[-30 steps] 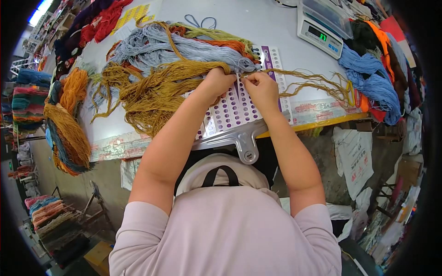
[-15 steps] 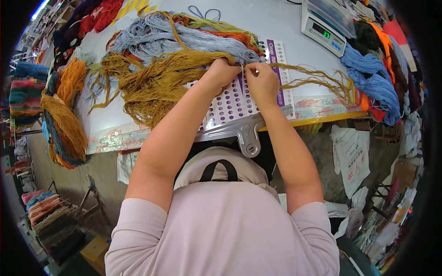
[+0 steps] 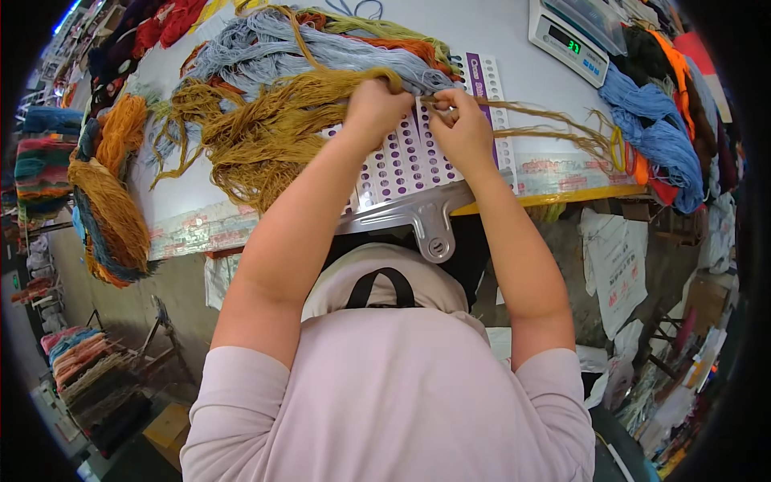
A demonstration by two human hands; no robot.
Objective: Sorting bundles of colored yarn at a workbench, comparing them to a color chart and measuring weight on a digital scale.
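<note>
My left hand is closed at the right end of a thick hank of golden-brown yarn, its fingertips mostly hidden. Just beside it, my right hand pinches brown yarn strands, which trail off to the right over the table. Both hands are above a white card with rows of punched holes and purple bands. A large metal clip grips the card's near edge. Light blue-grey yarn hanks are piled behind the golden-brown one, with orange and green yarn among them.
A digital scale with a lit display stands at the back right of the white table. Blue yarn lies at the right edge. Orange and ochre hanks hang over the left edge. Yarn racks stand beyond on the floor.
My right hand has turned slightly, and its fingers have shifted up on the strands. My left hand has moved a little left and up. The whole view has shifted slightly.
</note>
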